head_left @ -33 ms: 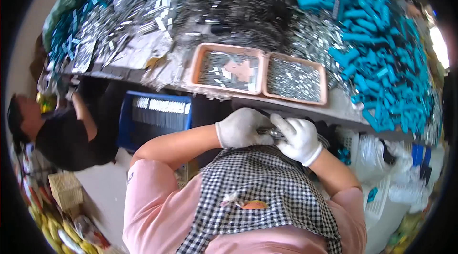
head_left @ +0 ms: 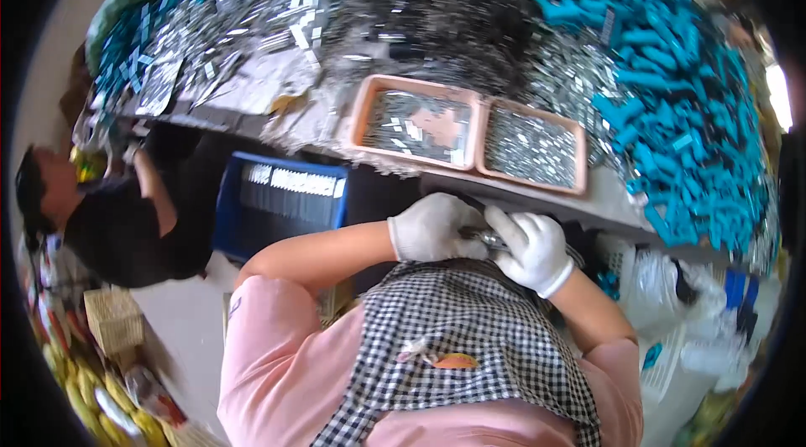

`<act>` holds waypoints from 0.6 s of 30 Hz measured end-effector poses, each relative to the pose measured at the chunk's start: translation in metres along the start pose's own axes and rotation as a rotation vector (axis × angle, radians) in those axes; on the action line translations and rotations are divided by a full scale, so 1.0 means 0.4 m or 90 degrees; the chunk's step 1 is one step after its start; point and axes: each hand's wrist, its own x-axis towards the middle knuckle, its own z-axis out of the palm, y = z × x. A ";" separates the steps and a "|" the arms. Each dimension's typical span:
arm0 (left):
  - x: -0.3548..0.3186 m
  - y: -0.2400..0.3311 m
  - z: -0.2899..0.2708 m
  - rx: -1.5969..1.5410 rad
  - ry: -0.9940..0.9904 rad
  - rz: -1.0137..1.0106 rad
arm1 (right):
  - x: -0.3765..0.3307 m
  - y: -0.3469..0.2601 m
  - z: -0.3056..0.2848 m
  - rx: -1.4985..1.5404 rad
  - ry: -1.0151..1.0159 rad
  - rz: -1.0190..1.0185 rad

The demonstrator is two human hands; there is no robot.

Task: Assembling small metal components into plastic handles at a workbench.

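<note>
One small, silvery metal piece (head_left: 488, 238) is held just right of the frame's centre, above a black-and-white checked apron (head_left: 470, 321). It is gripped in the curled fingers of the left hand (head_left: 437, 227), in a white glove, and pinched by the bent fingers of the right hand (head_left: 536, 252), gloved alike; whether more than one piece is held cannot be told through the blur. Beyond the hands, two shallow, pinkish-orange rectangular trays (head_left: 362, 115) are filled with silvery pieces. At upper right, glossy teal parts (head_left: 663, 103) are heaped; at centre left, a blue plastic bin (head_left: 224, 216) is seen.
</note>
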 end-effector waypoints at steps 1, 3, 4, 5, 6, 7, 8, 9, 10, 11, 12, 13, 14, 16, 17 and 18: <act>-0.018 -0.013 0.001 -0.096 -0.003 -0.069 | 0.014 0.000 0.004 0.007 -0.005 -0.057; -0.045 -0.042 0.007 -0.284 -0.015 -0.164 | 0.036 -0.003 0.022 0.016 -0.011 -0.142; -0.055 -0.059 0.009 -0.384 -0.048 -0.245 | 0.044 -0.009 0.039 0.027 -0.035 -0.155; -0.067 -0.077 0.014 -0.491 -0.090 -0.315 | 0.049 -0.011 0.054 0.041 -0.066 -0.150; -0.082 -0.093 0.025 -0.506 -0.085 -0.323 | 0.049 -0.013 0.070 0.061 -0.096 -0.136; -0.099 -0.116 0.032 -0.511 -0.085 -0.290 | 0.050 -0.012 0.089 0.111 -0.109 -0.104; -0.113 -0.144 0.041 -0.516 -0.089 -0.258 | 0.049 -0.009 0.108 0.182 -0.125 -0.051; -0.135 -0.178 0.050 -0.621 -0.034 -0.193 | 0.043 -0.007 0.124 0.257 -0.135 0.032; -0.149 -0.219 0.059 -0.584 0.139 -0.085 | 0.037 -0.001 0.137 0.374 -0.171 0.155; -0.176 -0.271 0.064 -0.610 0.260 -0.089 | 0.030 0.002 0.150 0.434 -0.158 0.229; -0.194 -0.334 0.064 -0.563 0.427 -0.166 | 0.023 0.005 0.160 0.498 -0.136 0.318; -0.216 -0.407 0.059 -0.415 0.575 -0.274 | 0.017 0.012 0.166 0.602 -0.148 0.456; -0.250 -0.487 0.049 -0.101 0.705 -0.346 | 0.013 0.017 0.171 0.641 -0.133 0.490; -0.338 -0.647 0.016 -0.033 0.718 -0.613 | 0.011 0.025 0.174 0.685 -0.098 0.561; -0.385 -0.715 0.010 0.064 0.733 -0.677 | 0.012 0.026 0.173 0.692 -0.103 0.554; -0.425 -0.777 0.002 0.049 0.705 -0.785 | 0.015 0.026 0.172 0.665 -0.106 0.551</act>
